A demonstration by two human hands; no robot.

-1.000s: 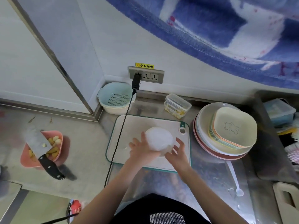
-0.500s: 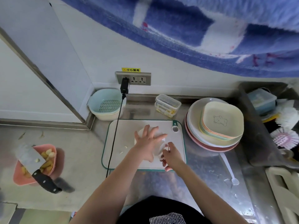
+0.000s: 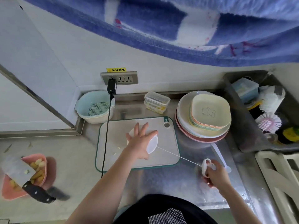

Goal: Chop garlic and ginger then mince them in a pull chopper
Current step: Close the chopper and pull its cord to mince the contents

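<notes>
Mincing is underway, by the look of it: the left hand (image 3: 141,143) presses flat, fingers spread, on the white pull chopper (image 3: 151,144) sitting on the cutting board (image 3: 168,147), while the right hand (image 3: 213,175) grips the pull handle (image 3: 205,167) with the cord (image 3: 178,156) drawn taut out to the near right. Chopping looks done, since the one cleaver (image 3: 19,175) rests across the one pink bowl (image 3: 9,191) at near left, which holds uncut pieces. Counting down: one board, one stack of plates (image 3: 202,136), one colander (image 3: 95,109), one chopper, two stray bits (image 3: 116,151) on the board.
</notes>
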